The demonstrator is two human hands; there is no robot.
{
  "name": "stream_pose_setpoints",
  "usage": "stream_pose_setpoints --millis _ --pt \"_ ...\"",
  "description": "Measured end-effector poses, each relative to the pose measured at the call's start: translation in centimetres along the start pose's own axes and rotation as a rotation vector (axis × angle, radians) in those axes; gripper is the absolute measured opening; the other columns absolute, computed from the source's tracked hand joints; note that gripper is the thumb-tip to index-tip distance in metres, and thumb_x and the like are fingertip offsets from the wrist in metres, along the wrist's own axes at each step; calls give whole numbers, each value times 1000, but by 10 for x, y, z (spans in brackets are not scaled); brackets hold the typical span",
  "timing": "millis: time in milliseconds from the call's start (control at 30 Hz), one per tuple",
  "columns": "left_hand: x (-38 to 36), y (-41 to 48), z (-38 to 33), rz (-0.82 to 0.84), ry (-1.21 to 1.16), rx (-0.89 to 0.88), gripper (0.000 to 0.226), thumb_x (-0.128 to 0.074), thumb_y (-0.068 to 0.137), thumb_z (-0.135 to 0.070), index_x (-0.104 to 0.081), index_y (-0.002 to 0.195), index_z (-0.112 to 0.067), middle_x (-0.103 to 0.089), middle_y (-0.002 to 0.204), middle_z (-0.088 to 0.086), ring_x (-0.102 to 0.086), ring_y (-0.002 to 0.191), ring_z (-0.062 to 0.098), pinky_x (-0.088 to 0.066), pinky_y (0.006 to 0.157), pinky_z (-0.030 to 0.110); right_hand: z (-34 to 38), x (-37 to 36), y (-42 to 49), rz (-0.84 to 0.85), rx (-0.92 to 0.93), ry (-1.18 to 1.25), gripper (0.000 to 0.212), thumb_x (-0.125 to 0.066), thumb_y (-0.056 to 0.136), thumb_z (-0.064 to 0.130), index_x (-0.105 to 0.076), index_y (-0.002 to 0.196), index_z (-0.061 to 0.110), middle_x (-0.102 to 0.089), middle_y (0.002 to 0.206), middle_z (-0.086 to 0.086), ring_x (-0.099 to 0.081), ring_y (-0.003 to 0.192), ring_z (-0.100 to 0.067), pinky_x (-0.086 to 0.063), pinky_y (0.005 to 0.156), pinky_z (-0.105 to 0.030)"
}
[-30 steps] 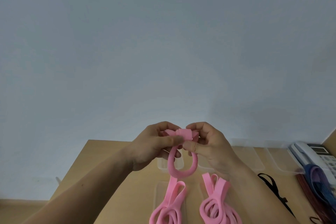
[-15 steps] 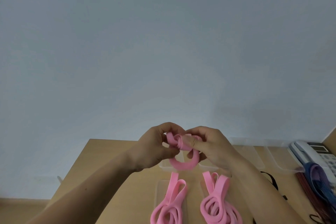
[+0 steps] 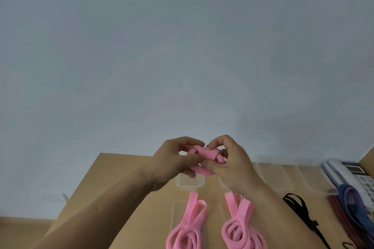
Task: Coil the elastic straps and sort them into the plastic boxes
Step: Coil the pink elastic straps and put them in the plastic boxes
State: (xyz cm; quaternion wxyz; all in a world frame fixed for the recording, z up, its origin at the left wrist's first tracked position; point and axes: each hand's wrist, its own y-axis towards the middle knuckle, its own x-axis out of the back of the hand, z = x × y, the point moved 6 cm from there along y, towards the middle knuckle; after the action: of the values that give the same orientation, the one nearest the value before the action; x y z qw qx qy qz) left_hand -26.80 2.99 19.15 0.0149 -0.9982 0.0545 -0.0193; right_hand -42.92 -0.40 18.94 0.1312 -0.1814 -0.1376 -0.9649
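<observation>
**Pink strap coiled between both hands above the table**

We see the left hand [image 3: 174, 160] and the right hand [image 3: 234, 164] raised together above the far middle of the table [image 3: 121, 180], with the pink strap [image 3: 204, 152] between them. The left grip is closed on the coil's left side, thumb over the top and fingers curled beneath. The right grip pinches its right side, thumb and forefinger bent round the band. The strap forms a small loop with a band wrapped across its upper part. Just below the hands sits a clear plastic box [image 3: 189, 185], and more clear boxes [image 3: 283, 176] line the far edge to the right. Near us lie the left pink bundle [image 3: 188, 226] and the right pink bundle [image 3: 240, 230], both coiled, side by side. Right of them a black strap [image 3: 297, 206] trails across the wood. At the far right, blue and purple straps [image 3: 352, 202] drape beside a white telephone [image 3: 348, 174]
</observation>
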Motion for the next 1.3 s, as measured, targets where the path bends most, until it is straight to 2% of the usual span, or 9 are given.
stream_pose_setpoints --millis 133,200,267,433,567,700,833,1000,1300 --pt "0 0 -2 -67 109 -103 22 -72 84 -3 -71 98 -19 -70 97 1 -63 59 20 -52 59 29 2 -4 2 -25 51 -5 29 -80 68 30 -54 82 29 -66 91 8 -58 76 -17 -53 65 -26" --pt "0 0 -4 -89 167 -155 19 -70 85 -5 -67 89 -24 -70 83 6 -57 53 18 -46 52 27 2 -5 3 -5 15 38 34 -76 60 42 -55 80 25 -68 87 3 -61 77 -23 -55 66 -35" --pt "1 0 -6 -90 212 -179 20 -70 86 -9 -63 83 -27 -68 76 15 -51 50 19 -43 49 27 2 -5 5 53 -22 80 31 -78 60 39 -56 78 25 -70 88 -1 -65 77 -25 -57 68 -38" --pt "5 2 -9 -104 280 -238 24 -69 87 -2 -61 79 -24 -64 96 4 -51 51 19 -43 48 31 -4 -2 8 179 -157 340 7 -71 77 12 -64 79 12 -61 66 -5 -65 71 -24 -60 73 -45" --pt "4 2 -10 -102 297 -307 31 -68 84 5 -64 79 -25 -59 106 -6 -59 60 16 -50 52 30 -2 0 9 115 -136 321 18 -72 84 1 -68 78 17 -72 85 -9 -68 73 -25 -62 72 -44" --pt "4 1 -5 30 232 -195 27 -74 82 -23 -62 103 -35 -65 111 -7 -68 76 17 -57 67 31 -2 6 11 14 -59 255 19 -79 80 10 -69 75 25 -73 94 -10 -70 81 -29 -60 70 -38" --pt "12 11 0 43 116 102 47 -68 80 -47 -58 120 -25 -75 92 7 -66 63 24 -57 61 35 -1 -5 7 143 -8 254 14 -80 75 20 -69 81 27 -74 105 3 -72 88 -27 -59 73 -32" --pt "5 13 8 212 178 158 28 -68 92 -31 -74 104 -6 -73 90 12 -64 74 26 -56 65 31 -7 -9 3 132 -5 169 23 -84 77 16 -69 87 30 -75 94 1 -73 85 -24 -58 76 -32" --pt "5 13 15 -30 -22 85 27 -74 88 -16 -63 104 1 -72 91 21 -73 75 34 -55 53 30 -11 -8 0 -60 30 78 27 -85 75 20 -64 82 34 -68 95 -3 -69 75 -24 -59 71 -40"
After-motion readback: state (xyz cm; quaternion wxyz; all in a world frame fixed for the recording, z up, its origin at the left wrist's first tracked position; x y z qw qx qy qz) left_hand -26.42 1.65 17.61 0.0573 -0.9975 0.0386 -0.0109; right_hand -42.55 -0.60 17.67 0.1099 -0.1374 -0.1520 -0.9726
